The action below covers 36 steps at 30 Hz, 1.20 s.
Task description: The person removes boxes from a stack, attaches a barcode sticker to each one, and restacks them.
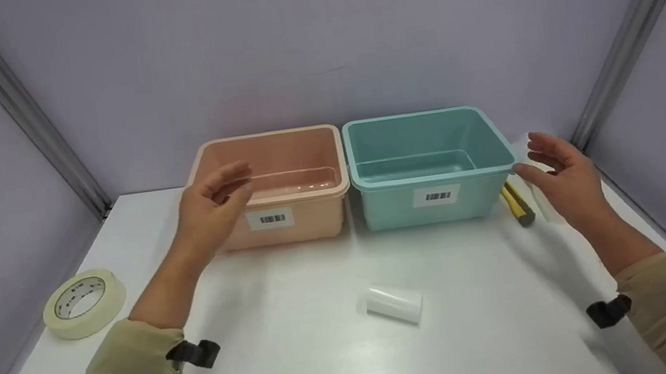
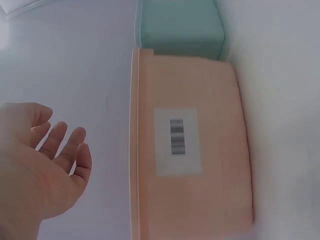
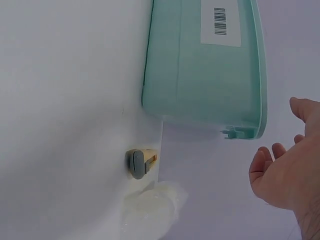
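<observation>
My left hand (image 1: 210,209) hovers over the left front corner of a peach plastic bin (image 1: 318,218), its fingers loosely bent and holding nothing. The left wrist view shows a gap between that hand and the bin's rim. Near the right front corner of a teal plastic bin (image 1: 384,212) is my right hand (image 1: 564,182), also empty with loosely bent fingers. In the right wrist view it stands apart from the teal rim. Both bins carry a white barcode label on the front.
A small white roll (image 1: 395,304) lies on the table in front of the bins. Masking tape (image 1: 76,326) lies at the left. Right of the teal bin are a yellow and dark-grey handled tool (image 1: 517,204) and a translucent whitish item (image 3: 150,212), partly behind my right hand.
</observation>
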{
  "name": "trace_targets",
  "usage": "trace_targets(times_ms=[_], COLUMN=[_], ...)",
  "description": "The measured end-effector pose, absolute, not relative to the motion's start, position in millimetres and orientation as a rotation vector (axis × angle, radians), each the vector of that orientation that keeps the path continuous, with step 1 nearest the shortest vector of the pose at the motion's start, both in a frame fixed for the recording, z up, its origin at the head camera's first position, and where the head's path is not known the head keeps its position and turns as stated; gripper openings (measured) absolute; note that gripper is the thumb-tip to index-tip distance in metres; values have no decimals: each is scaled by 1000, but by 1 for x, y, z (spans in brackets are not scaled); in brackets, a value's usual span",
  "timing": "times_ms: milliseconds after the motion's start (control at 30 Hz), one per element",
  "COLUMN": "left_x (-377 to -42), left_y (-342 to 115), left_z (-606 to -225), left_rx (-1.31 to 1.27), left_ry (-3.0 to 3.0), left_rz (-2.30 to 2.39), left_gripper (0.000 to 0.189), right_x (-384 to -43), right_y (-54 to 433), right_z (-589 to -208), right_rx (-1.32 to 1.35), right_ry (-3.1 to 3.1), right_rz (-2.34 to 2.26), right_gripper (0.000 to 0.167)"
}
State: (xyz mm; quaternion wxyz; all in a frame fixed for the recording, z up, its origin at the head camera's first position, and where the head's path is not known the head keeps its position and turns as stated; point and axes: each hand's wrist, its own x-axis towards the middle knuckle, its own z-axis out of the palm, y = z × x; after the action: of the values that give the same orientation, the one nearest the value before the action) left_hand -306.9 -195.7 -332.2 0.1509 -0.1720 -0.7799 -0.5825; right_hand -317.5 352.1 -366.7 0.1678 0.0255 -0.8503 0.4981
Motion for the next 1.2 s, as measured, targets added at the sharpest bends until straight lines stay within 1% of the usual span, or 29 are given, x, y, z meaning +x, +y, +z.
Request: trace_targets(times_ms=[133, 233, 367, 533, 700, 833, 1067, 1200], left_x=[-319, -327, -335, -346, -354, -355, -351, -354], left_y=[-228, -249, -267, -272, -270, -272, -278, -274], left_z=[-329, -332, -343, -357, -364, -371, -378, -377], left_rx=[-389, -304, -197, -143, -134, -173, -147, -144], left_ry=[-2273, -2325, -2406, -2462, -2516, -2555, -2638, -2675], left_rz=[-1580, -1491, -1431, -1487, -1591, -1642, -1512, -1457], left_gripper=[43, 53, 71, 89, 96, 98, 102, 103], right_x=[-328, -336, -344, -346, -347, -348, -345, -340], right_y=[356, 358, 362, 369, 374, 374, 372, 375], right_z=[-367, -370, -372, -374, -380, -382, -380, -377], right_rx=[78, 106, 150, 186, 198, 203, 159, 92], right_ry=[-2496, -2552, -2633, -2712, -2719, -2717, -2684, -2670], right_rz=[1457, 1517, 1560, 1507, 1456, 1413, 1345, 1300], right_gripper=[80, 86, 89, 86, 83, 82, 73, 74])
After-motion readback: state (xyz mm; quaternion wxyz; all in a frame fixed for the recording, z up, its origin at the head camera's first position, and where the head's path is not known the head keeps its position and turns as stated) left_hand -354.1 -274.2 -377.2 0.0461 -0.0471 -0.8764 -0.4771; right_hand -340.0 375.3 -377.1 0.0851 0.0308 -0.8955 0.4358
